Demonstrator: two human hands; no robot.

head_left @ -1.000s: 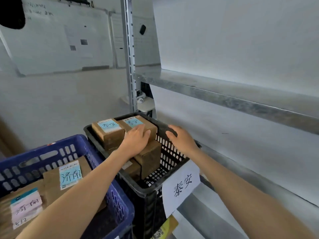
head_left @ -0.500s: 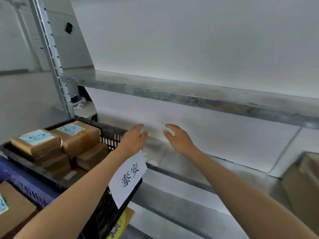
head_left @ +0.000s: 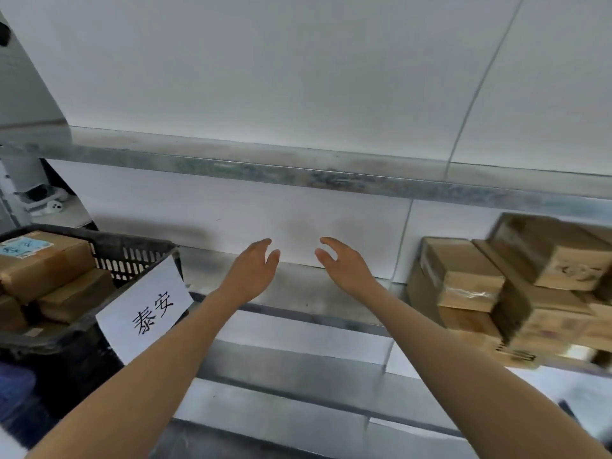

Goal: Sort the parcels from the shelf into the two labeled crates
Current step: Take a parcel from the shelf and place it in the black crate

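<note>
My left hand (head_left: 255, 270) and my right hand (head_left: 344, 266) hover side by side over the bare metal shelf (head_left: 298, 293), both with relaxed fingers and holding nothing. A black crate (head_left: 132, 256) with a white handwritten label (head_left: 145, 309) stands at the left and holds several brown cardboard parcels (head_left: 46, 260), one with a blue label. A stack of brown cardboard parcels (head_left: 496, 293) sits on the shelf at the right, apart from my right hand. A sliver of the blue crate (head_left: 13, 389) shows at the lower left edge.
An upper metal shelf edge (head_left: 298, 173) runs across above my hands. White wall panels stand behind the shelf. A lower shelf level (head_left: 298, 402) lies beneath my forearms. A white device (head_left: 53, 207) sits behind the black crate.
My view has swung right from the crates to the shelf. Both hands left the black crate and moved right with nothing in them. The parcel stack at the right has come into view.
</note>
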